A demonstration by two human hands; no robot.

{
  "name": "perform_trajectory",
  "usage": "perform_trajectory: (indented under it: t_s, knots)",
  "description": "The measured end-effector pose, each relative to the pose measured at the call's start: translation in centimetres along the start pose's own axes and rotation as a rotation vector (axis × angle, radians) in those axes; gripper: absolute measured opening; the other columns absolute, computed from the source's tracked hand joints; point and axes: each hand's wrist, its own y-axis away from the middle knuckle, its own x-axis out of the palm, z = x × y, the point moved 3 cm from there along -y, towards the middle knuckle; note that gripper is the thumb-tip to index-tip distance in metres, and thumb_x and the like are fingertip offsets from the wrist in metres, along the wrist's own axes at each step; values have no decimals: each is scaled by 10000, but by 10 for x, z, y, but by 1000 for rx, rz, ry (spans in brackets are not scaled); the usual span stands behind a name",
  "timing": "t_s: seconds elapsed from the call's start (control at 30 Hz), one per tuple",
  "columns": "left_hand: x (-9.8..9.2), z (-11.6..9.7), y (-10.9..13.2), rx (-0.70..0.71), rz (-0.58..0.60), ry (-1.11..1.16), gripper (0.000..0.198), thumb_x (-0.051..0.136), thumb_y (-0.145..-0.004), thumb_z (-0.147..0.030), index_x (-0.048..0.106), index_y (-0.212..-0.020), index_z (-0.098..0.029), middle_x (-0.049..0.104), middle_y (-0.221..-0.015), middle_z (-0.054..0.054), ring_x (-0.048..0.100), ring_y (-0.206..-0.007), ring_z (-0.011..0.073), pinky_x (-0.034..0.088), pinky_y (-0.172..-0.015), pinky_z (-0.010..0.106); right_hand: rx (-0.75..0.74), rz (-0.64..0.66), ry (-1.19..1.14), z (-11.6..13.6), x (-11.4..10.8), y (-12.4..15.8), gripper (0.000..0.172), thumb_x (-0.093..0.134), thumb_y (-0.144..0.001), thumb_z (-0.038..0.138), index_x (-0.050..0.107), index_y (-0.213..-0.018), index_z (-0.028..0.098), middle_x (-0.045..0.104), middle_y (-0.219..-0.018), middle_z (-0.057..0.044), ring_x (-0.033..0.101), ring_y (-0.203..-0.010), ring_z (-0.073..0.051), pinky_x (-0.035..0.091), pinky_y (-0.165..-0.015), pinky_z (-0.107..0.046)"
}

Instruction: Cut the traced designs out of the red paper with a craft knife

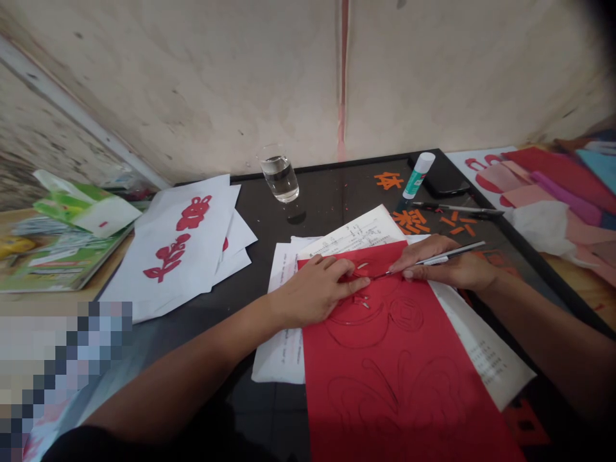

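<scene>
A sheet of red paper point(394, 378) with pencilled curved outlines lies on white printed papers point(486, 346), and small slits are cut near its top. My left hand point(312, 289) presses flat on the red sheet, fingers spread. My right hand point(443, 266) is shut on a slim craft knife point(452, 255), whose tip rests on the red paper close to my left fingertips. Cut red floral shapes on white sheets point(168, 250) lie left of my left hand.
A water glass point(279, 173), a glue stick point(414, 174), a black phone point(445, 176), a pen point(457, 208) and orange paper cutouts point(411, 221) stand on the dark table point(337, 173). Coloured paper point(563, 179) lies right; books and a green-white box point(84, 205) lie left, beyond the table edge.
</scene>
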Motion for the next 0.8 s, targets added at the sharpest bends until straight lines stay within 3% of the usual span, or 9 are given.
perform_trajectory:
  t_s: [0.43, 0.5, 0.6, 0.7, 0.8]
  knots:
    - [-1, 0, 1, -1, -35, 23, 468, 447, -934, -156, 443, -1393, -252, 544, -1201, 93, 547, -1015, 242, 427, -811, 386, -5, -10, -26, 0, 0, 2, 193, 712, -832, 179, 780, -1003, 235, 762, -847, -33, 677, -692, -123, 537, -630, -226]
    - [-3, 0, 3, 0, -89, 44, 410, 427, -921, -136, 495, -1319, -207, 564, -1192, 95, 545, -1024, 232, 443, -823, 377, 58, -87, -136, -5, -1, 3, 152, 718, -837, 226, 784, -974, 215, 743, -755, -29, 640, -613, -110, 494, -546, -219]
    - [-7, 1, 6, -35, -211, 59, 348, 419, -901, -124, 535, -1228, -161, 582, -1173, 102, 547, -991, 212, 458, -817, 357, 135, -337, -248, -13, -2, 5, 212, 676, -878, 337, 760, -1028, 213, 703, -677, -12, 551, -517, -92, 424, -464, -225]
    - [-8, 3, 8, -108, -344, 44, 324, 447, -921, -177, 544, -1230, -160, 581, -1164, 109, 543, -945, 211, 460, -811, 369, 113, -566, 59, -16, -3, 5, 240, 607, -920, 357, 724, -1104, 257, 737, -830, -20, 626, -649, -129, 516, -642, -284]
    - [-6, 6, 7, -221, -366, 107, 317, 448, -951, -242, 560, -1234, -157, 571, -1186, 123, 529, -1030, 240, 447, -883, 420, -49, -506, 467, -14, 3, 0, 214, 648, -877, 363, 739, -1047, 271, 744, -1008, -53, 670, -968, -228, 485, -910, -403]
